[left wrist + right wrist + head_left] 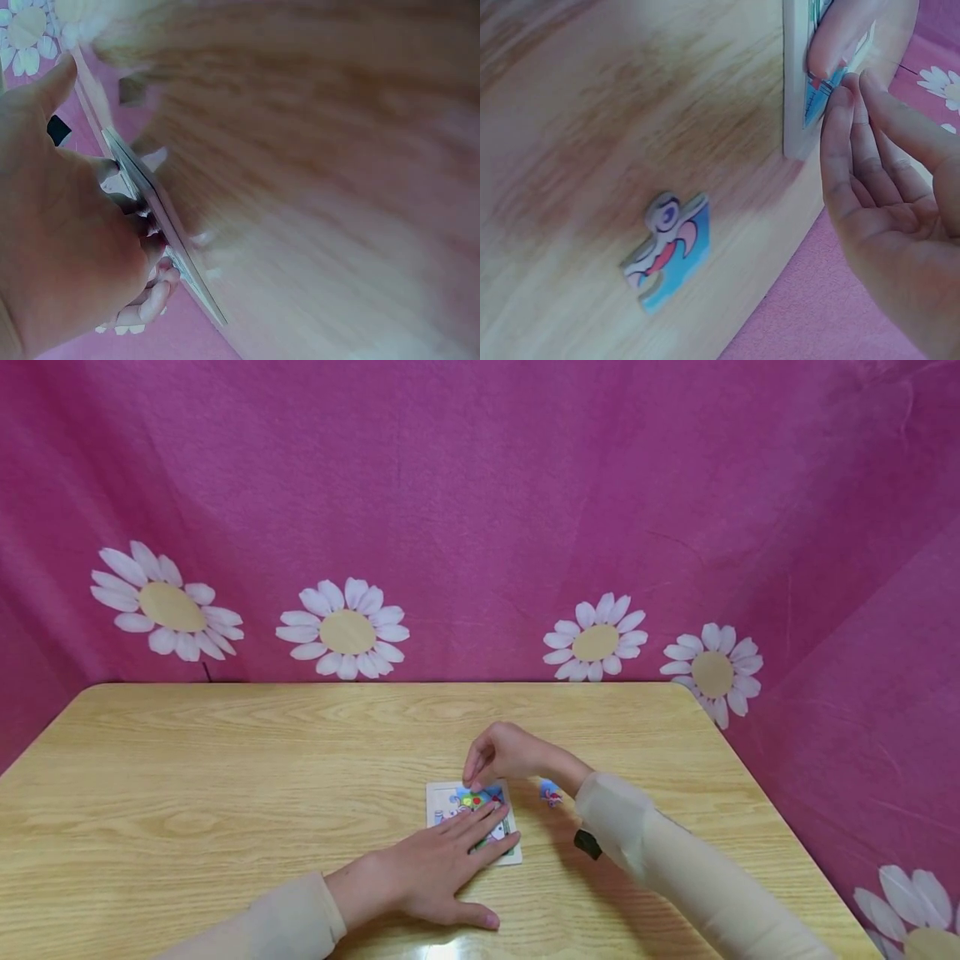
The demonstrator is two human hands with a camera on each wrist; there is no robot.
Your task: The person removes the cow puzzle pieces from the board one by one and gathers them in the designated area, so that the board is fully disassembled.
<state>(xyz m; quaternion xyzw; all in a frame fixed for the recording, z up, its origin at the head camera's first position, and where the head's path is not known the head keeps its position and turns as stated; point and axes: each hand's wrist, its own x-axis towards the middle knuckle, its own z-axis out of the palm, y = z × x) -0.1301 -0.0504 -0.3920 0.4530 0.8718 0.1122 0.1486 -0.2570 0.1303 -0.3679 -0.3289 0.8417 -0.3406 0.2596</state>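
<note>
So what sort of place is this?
Probably an indoor tabletop corner, perhaps for play, though the room beyond is hidden. A wooden table stands before pink cloth printed with big daisies, and a small picture puzzle lies on it.

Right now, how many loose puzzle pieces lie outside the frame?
1: a loose piece on the table, right of the puzzle frame in the head view. Others may be hidden.
</note>
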